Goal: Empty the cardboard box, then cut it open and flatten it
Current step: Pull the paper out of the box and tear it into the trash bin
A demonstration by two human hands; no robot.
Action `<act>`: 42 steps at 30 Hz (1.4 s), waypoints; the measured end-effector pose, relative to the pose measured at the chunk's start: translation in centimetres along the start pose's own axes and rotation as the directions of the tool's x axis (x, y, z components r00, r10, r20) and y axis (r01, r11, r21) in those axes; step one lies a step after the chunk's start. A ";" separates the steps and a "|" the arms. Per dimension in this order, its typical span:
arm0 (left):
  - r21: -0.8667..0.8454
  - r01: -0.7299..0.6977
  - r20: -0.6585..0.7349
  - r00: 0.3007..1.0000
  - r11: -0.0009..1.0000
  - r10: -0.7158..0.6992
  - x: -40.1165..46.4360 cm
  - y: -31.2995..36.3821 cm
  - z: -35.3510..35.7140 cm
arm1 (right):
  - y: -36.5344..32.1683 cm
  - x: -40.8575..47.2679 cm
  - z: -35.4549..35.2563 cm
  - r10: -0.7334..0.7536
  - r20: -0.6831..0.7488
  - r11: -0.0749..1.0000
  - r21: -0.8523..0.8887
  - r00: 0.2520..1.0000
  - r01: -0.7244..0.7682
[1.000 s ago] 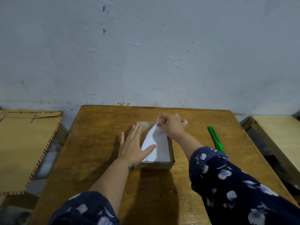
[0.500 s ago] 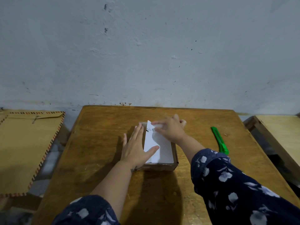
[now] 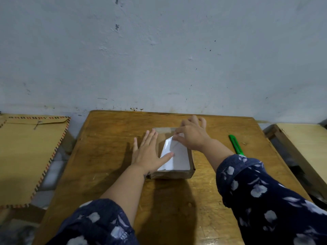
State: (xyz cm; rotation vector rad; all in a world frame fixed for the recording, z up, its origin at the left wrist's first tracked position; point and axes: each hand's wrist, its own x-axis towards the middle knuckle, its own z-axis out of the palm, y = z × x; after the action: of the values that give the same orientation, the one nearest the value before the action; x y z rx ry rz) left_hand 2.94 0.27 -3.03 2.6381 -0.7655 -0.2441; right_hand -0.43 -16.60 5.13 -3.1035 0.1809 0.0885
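Fingers, left: straight and together, lying flat along the left top edge of the box (image 3: pixel 172 172), thumb stretched out to the right over the paper (image 3: pixel 177 156).
Fingers, right: thumb and forefinger pinch the far corner of the paper; the other fingers are loosely spread above the far right corner of the box.
Left hand (image 3: pixel 148 152): palm down, pressing on the box's left side, wrist toward the near edge of the desk.
Right hand (image 3: pixel 192 137): reaches in from the right, back of the hand up, over the far end of the box.
Box: brown cardboard, small, open at the top, standing in the middle of the desk (image 3: pixel 109 156), long side running away from the person.
Paper: white sheet lying inside the box, its far left corner folded up and lifted at the pinch; the rest lies flat and fills most of the opening.
Cutter (image 3: pixel 235 144): green, lying on the desk to the right of the box, apart from it, partly hidden by the right sleeve (image 3: pixel 265 191).
Envelope (image 3: pixel 26 156): large, brown, striped border, on a surface left of the desk.
Wall (image 3: pixel 159 59): pale, scuffed, right behind the desk.
Side table (image 3: pixel 304 138): light wood, at the right.
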 end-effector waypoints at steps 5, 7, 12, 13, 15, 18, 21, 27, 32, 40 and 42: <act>0.068 -0.135 0.061 0.990 0.989 0.131 0.2 0.6 0.1 | 1.0 -2.0 1.0 0.118 0.015 0.993 0.010 0.993 -0.119; 0.094 -0.202 0.099 0.976 0.975 0.192 0.4 0.9 -0.1 | 1.7 -2.5 1.0 0.171 0.056 0.985 0.018 0.984 -0.172; 0.019 -0.221 0.095 0.971 0.975 0.219 0.0 2.3 0.3 | 2.3 -4.2 2.1 0.282 0.009 0.944 0.176 0.959 -0.279; -0.024 -0.209 0.069 0.975 0.978 0.211 -0.4 2.3 0.4 | 2.4 -4.6 2.3 0.270 -0.042 0.942 0.218 0.962 -0.255; -0.106 -0.190 -0.004 0.982 0.976 0.191 -1.3 2.2 0.4 | 2.4 -5.0 2.6 0.183 -0.122 0.968 0.197 0.975 -0.157; -0.190 -0.163 -0.084 0.985 0.968 0.149 -3.1 1.6 0.3 | 1.8 -5.3 2.9 0.064 -0.166 0.989 0.145 0.984 -0.040; -0.234 -0.112 -0.084 0.992 0.966 0.095 -5.2 1.3 1.0 | 1.4 -5.5 3.0 0.048 -0.156 0.981 0.195 0.987 -0.017; -0.279 0.028 0.007 1.000 0.960 -0.027 -7.2 2.3 1.1 | 2.2 -5.8 2.5 0.028 -0.069 0.947 0.320 0.997 -0.004; -0.330 0.131 0.100 0.990 0.935 -0.103 -7.2 2.4 0.7 | 2.9 -6.5 2.4 0.045 -0.014 0.935 0.352 0.999 -0.037; -0.277 0.172 0.173 0.977 0.946 -0.127 -6.2 3.8 0.9 | 4.3 -8.4 2.3 0.239 0.023 0.866 0.448 0.971 -0.224; -0.298 0.154 0.081 0.987 0.942 -0.136 -7.1 4.2 1.5 | 4.3 -8.9 2.5 0.271 0.037 0.822 0.511 0.962 -0.251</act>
State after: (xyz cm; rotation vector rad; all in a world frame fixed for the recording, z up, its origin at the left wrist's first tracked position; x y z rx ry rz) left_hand -5.44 0.42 -2.32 2.4031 -0.5036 -0.4451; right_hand -9.90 -19.75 3.00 -2.5291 0.5372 -0.0123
